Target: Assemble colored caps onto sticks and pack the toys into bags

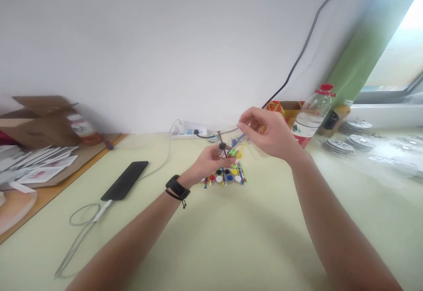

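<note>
My left hand [211, 161], with a black watch on the wrist, is closed round a small dark stick with a round black head [223, 147] and some coloured plastic pieces. My right hand [264, 132] hovers just above and to the right, its fingertips pinched together on something thin that I cannot make out. Below both hands a cluster of small coloured discs and sticks [224, 176] in red, white, blue, yellow and black lies on the pale green table [231, 238].
A black phone [124, 180] with a white cable lies at the left. A power strip [188, 131] sits by the wall. A plastic bottle with a red cap [312, 117] stands at the right, near stacks of patterned discs [350, 139]. Cardboard boxes and white packets lie far left.
</note>
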Demonstrator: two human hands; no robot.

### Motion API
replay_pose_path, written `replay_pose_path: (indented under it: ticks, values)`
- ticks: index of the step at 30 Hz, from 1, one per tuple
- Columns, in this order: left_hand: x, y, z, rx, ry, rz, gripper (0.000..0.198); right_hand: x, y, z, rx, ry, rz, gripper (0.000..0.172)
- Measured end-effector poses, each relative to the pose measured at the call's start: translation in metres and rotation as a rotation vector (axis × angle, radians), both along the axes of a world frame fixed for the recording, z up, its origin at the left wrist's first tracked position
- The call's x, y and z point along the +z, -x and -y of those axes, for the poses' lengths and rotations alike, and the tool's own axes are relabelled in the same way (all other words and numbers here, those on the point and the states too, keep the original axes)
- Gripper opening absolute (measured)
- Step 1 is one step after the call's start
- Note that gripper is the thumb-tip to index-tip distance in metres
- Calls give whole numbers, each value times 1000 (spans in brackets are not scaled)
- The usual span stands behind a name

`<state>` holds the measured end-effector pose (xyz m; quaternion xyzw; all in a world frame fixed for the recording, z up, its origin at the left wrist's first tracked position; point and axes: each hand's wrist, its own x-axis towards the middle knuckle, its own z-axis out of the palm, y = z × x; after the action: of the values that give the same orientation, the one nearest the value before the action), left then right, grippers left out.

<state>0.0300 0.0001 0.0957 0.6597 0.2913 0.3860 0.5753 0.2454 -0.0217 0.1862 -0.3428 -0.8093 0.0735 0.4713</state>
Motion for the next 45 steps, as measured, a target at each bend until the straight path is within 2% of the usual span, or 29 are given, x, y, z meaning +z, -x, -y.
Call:
replay_pose_path:
  ticks: [3, 6, 8, 12, 16, 20, 23, 31, 36, 42, 45]
  values:
    - [2, -1, 9, 12, 20, -3, 42, 6, -9, 3, -59, -11, 64, 17]
    - [-7, -2, 28, -26, 81, 14, 45, 7, -15, 6, -60, -23, 181, 19]
    - [-21, -3, 44, -16, 111, 31, 44, 3, -18, 7, -14, 29, 268, 20]
    - [-57, 1, 69, -29, 101, -32, 46, -5, -18, 6, 128, 243, 411, 19]
    - [-75, 7, 76, -29, 103, -37, 51, -9, -12, 7, 258, 381, 541, 21]
    - [-78, 12, 75, -36, 88, -81, 51, -15, -6, 4, 259, 378, 565, 28]
    - [-79, 15, 74, -22, 88, -77, 54, -20, -3, 1, 254, 385, 560, 25]
    - [-78, 14, 75, -24, 41, -116, 49, -24, 8, -2, 441, 489, 590, 14]
    - [-77, 13, 75, 4, 62, -89, 57, -30, 16, -2, 435, 461, 584, 7]
    - [-76, 13, 75, 25, 97, -84, 52, -22, 8, -2, 321, 332, 468, 9]
    - [-78, 13, 74, 74, 121, -64, 54, -20, 4, -3, 342, 344, 418, 11]
